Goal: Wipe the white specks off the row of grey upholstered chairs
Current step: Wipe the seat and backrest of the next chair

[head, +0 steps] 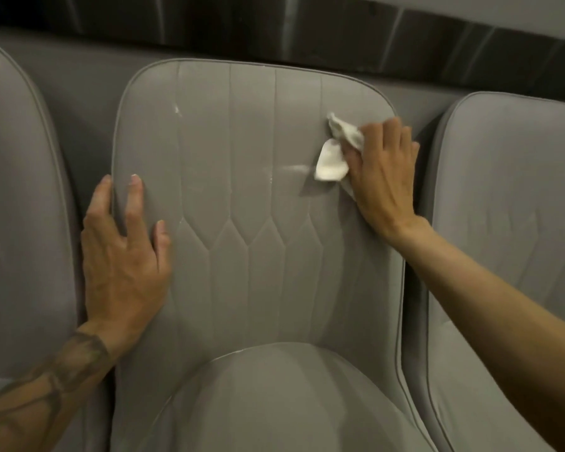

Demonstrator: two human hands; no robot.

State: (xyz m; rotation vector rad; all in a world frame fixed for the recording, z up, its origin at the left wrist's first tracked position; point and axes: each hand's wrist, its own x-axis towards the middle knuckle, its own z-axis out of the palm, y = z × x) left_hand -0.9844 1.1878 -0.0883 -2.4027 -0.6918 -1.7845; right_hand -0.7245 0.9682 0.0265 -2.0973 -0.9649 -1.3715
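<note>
the left chair and right chair are cut off at the frame's sides, and both forearms run out of the bottom corners. the outer fingers of the left hand are hidden past the edge of the middle chair. that hand's grip is wide, with straight fingers pressed flat on the backrest. the right hand covers part of a crumpled white cloth, and its grip seems to pinch the cloth between thumb and forefinger against the backrest's upper right. the upholstery is grey and velvety, with piped edges and stitched vertical channels that meet in diamond shapes. white specks sit at the upper left and a blurred white smear lies just beside the cloth. the rounded seat lies below and a dark glossy band crosses above.
</note>
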